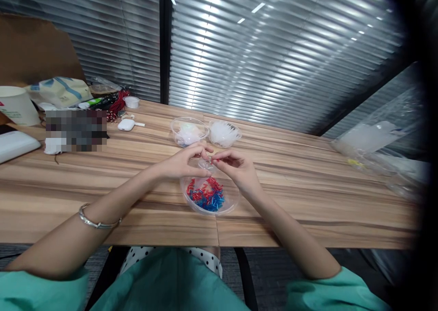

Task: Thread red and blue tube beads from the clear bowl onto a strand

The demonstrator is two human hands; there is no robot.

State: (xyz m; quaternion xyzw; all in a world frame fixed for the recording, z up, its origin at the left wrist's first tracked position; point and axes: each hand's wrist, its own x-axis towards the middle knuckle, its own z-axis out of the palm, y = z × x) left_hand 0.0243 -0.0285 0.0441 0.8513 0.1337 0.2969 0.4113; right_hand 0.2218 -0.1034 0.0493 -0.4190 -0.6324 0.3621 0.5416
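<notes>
- Both hands meet over the middle of the long wood-grain table [308, 197], fingertips almost touching each other.
- The left hand [183, 161] has its fingers curled in, thumb and forefinger pressed together at the tips; whatever sits between them is too small to make out.
- The right hand [236, 167] mirrors it, fingers bent, thumb and forefinger pinching a tiny red piece [214, 159] right at the meeting point.
- A thin silver bangle [97, 222] circles the left wrist.
- Directly below the hands sits a clear round plastic bowl [231, 201], resting on the table near its front edge.
- Inside that bowl lies a heap of small red and blue tube-shaped pieces [207, 196], red mostly toward the far side, blue toward the near side.
- Just beyond the hands stand two more clear plastic bowls side by side: the left one [181, 126] holds something pale, the right one [224, 133] is full of white stuff.
- Far left on the table: a white paper cup [17, 105], a small white earbud case [126, 124], a little white round lid [131, 102] and a bundle of red strands [118, 104].
- A crumpled clear plastic bag [372, 142] lies at the far right.
- Grey window blinds [273, 50] fill the background.
- Green sleeves [41, 288] show at the bottom edge.
</notes>
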